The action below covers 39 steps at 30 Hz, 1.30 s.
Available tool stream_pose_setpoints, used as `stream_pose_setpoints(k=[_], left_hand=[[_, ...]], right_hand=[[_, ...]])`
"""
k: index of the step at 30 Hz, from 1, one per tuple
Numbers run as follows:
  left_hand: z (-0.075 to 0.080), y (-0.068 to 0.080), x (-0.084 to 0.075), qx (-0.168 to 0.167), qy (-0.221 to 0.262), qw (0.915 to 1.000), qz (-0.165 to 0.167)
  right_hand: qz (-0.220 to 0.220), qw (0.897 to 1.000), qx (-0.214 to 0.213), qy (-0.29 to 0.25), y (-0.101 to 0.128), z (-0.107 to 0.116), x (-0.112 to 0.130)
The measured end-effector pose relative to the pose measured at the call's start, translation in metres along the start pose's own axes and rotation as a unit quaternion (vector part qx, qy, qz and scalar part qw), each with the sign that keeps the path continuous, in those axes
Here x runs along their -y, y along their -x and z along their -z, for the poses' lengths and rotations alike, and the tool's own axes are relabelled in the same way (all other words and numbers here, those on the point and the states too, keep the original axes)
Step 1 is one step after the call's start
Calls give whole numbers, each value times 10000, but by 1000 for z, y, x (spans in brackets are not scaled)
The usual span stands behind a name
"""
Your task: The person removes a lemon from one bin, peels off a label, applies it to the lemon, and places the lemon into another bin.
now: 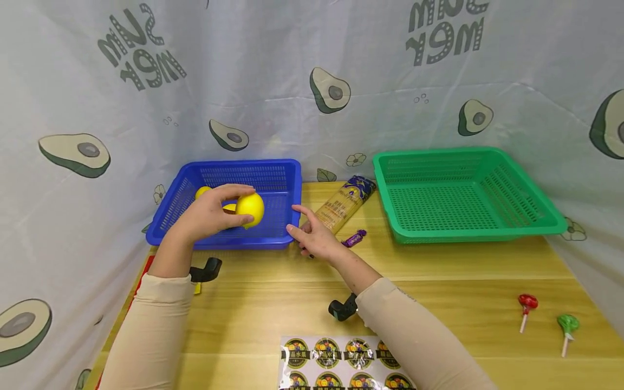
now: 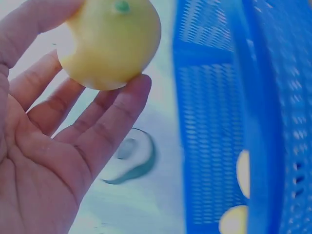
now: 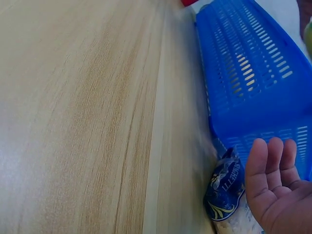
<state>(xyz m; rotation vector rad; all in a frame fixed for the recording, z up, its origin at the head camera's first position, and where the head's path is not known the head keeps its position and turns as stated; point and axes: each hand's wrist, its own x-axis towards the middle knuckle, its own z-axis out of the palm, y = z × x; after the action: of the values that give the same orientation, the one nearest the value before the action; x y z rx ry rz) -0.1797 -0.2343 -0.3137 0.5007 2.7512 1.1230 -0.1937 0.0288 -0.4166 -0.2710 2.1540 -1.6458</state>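
My left hand (image 1: 216, 211) holds a lemon (image 1: 251, 209) between thumb and fingers, above the blue basket (image 1: 297, 187). The left wrist view shows the same lemon (image 2: 112, 44) with a green spot at its end. More yellow fruit (image 1: 202, 191) lies in the basket, partly hidden by that hand. At the basket's right front corner is my right hand (image 1: 316, 236), its thumb and index finger extended at the rim. Its fingers look fairly straight beside the basket wall (image 3: 258, 73) in the right wrist view. Close by lies a spaghetti packet (image 1: 336, 208).
A green basket (image 1: 468, 234) stands at the back right. A purple wrapped candy (image 1: 354, 238) lies near the right hand. Red (image 1: 528, 302) and green (image 1: 567, 323) lollipops lie at the right. A sheet of round stickers (image 1: 341, 360) is at the front. A patterned curtain hangs behind.
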Motion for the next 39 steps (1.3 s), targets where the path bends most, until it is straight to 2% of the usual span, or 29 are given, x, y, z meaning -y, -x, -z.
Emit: stream_pose_setpoints(k=[4,7,11,15,18,21,23,25,29,33,36,39], left_hand=[[-10,19,-12,-325,481,9971,-498],[-23,35,-15,-517,725,9933,-731],[-48,58,-16,-527,1333,9853,-930],[-77,74,-19,-274,1968,9745,-1040],[-97,79,-23,166,2279,9686,-979],[-117,76,-26,629,2448,9645,-766],[-130,71,-27,804,2430,9648,-611],[-143,65,-28,877,2280,9686,-471],[-171,52,-34,949,1500,9835,-352],[-195,38,-45,1046,929,9897,-309],[-208,30,-54,1048,712,9916,-275],[-218,27,-59,921,422,9946,-234]], right_hand=[[-37,9999,-103,66,0,2,-1],[-87,9998,-135,109,0,4,-2],[-125,9999,-46,-26,3,7,-1],[-58,9996,-14,-285,16,18,1],[43,9995,-111,-309,32,32,2],[180,9996,-200,-119,54,47,0],[302,9994,-187,29,69,56,-3],[454,9987,-84,194,84,65,-8],[626,9958,105,662,117,80,-24],[518,9919,64,1154,153,91,-45],[538,9855,263,1589,178,96,-62],[747,9702,674,2202,199,97,-80]])
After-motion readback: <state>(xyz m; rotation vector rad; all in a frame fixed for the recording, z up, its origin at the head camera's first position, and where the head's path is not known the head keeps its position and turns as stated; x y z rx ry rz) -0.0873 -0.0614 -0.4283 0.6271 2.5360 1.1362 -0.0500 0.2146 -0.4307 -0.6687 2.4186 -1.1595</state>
